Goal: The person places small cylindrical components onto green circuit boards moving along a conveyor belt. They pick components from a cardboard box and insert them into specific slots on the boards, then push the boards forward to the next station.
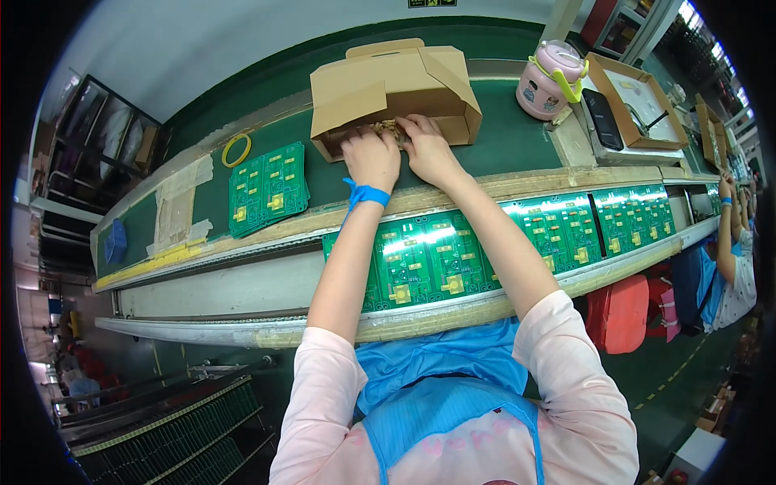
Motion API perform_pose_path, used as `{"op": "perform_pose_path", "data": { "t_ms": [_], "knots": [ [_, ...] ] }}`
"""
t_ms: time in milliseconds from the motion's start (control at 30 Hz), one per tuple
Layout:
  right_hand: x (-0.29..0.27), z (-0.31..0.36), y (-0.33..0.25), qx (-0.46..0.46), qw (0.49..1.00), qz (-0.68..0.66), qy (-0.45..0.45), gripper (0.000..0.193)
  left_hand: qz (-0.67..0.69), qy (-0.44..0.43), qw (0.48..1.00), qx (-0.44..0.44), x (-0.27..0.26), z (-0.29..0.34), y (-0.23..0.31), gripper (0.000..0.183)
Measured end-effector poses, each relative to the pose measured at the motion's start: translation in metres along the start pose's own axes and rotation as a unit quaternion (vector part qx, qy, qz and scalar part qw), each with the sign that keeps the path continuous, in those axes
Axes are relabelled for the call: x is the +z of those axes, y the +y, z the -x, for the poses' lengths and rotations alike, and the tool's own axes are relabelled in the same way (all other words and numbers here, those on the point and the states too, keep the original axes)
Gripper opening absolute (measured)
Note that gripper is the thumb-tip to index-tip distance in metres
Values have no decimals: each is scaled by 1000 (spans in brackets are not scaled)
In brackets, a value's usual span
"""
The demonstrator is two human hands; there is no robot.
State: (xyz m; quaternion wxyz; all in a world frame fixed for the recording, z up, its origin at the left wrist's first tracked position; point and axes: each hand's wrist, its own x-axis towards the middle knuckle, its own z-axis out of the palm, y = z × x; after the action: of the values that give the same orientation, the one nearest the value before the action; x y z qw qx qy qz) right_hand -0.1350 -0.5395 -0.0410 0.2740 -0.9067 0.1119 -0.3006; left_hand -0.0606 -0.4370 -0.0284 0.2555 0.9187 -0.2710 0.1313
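Observation:
Both my hands reach into the open front of a brown cardboard box [392,85] lying on the green belt. My left hand [370,158] has a blue strap at the wrist and its fingers rest on small yellow-brown parts [386,127] at the box mouth. My right hand [426,147] is beside it, fingers curled among the same parts. Whether either hand grips a part is hidden by the fingers. Green circuit boards [420,259] with yellow components lie on the near rail under my forearms.
Another green circuit board [267,187] and a yellow ring [236,149] lie on the belt at left. A pink lidded container [550,78], a black phone [602,119] and an open flat carton [638,97] stand at right. More boards [634,214] run rightward toward another person [731,259].

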Motion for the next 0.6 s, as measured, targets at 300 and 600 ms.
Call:
{"op": "perform_pose_path", "data": {
  "t_ms": [300,600],
  "knots": [
    [3,-3,0,20,1000,-14,17,40,-5,88,996,26,-6,7,-16,45],
    [11,-3,-15,13,989,137,48,32,104,-6,989,109,3,7,-25,41]
  ]
}}
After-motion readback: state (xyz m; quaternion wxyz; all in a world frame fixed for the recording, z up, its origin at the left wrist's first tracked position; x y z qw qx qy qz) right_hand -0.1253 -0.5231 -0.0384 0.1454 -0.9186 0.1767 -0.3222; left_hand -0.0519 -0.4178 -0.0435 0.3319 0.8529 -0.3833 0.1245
